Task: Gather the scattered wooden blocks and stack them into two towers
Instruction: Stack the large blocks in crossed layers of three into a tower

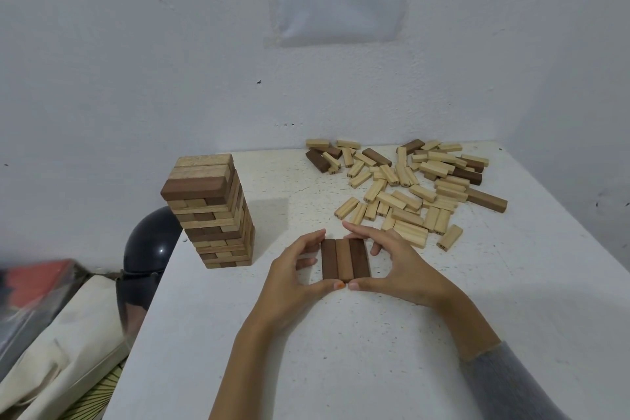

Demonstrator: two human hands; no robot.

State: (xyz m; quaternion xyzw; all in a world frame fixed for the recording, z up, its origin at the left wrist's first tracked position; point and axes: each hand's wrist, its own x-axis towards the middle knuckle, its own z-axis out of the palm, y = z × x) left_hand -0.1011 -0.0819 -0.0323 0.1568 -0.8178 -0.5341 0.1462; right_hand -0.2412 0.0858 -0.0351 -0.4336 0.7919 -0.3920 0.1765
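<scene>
**Two grips, three blocks**

The left grip (pixel 296 271) and right grip (pixel 395 261) curled round one row of three brown blocks (pixel 345 259), thumbs at its near end. The row lay flat on the bench (pixel 341 351). One tower (pixel 211 215) stood to the left. One loose pile (pixel 409 187) lay behind, too overlapped to count.

white table (pixel 341 344) with tiny dark speckles all over. the tower (pixel 211 211) mixes pale tan with mid and dark brown, one reddish-brown block up top. row of three blocks (pixel 345 261) goes dark brown, warm mid brown, dark brown. loose pile (pixel 409 187) is mostly pale yellow, a few dark brown, black numbers on some ends. grey sleeve (pixel 504 385), orange thumbnail on the left hand (pixel 289 280), glossy black dome (pixel 150 242), cream cloth (pixel 68 334)
</scene>
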